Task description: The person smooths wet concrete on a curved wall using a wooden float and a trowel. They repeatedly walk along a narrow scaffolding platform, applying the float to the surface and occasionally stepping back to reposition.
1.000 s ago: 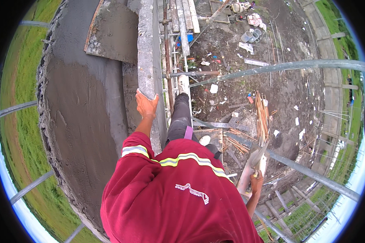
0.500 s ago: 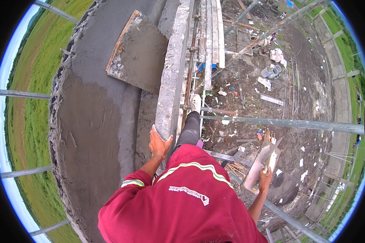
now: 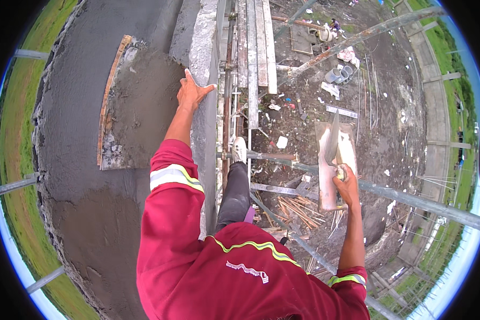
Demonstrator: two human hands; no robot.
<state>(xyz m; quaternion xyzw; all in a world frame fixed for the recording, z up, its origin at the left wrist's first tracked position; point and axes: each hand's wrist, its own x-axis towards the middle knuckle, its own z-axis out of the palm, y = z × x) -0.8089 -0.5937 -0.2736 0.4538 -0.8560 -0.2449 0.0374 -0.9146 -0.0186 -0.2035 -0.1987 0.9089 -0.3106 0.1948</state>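
My left hand reaches forward with thumb and forefinger spread, at the top of the narrow concrete wall; whether it rests on the wall, I cannot tell. Just left of it a plywood board carries a spread of wet mortar. Out to the right, my right hand is closed round a pointed trowel. A flat rectangular plastering float is held together with it, lying behind the trowel blade. Both tools have grey smears.
Wet mortar covers the slab at left, up to its rough edge. Scaffold planks and metal pipes run along the right. Far below lies muddy ground with buckets and scattered sticks. My foot is on the scaffold.
My left hand has left its place farther back on the wall and moved forward beside the mortar board. My right hand has raised the trowel and float forward. The view has shifted.
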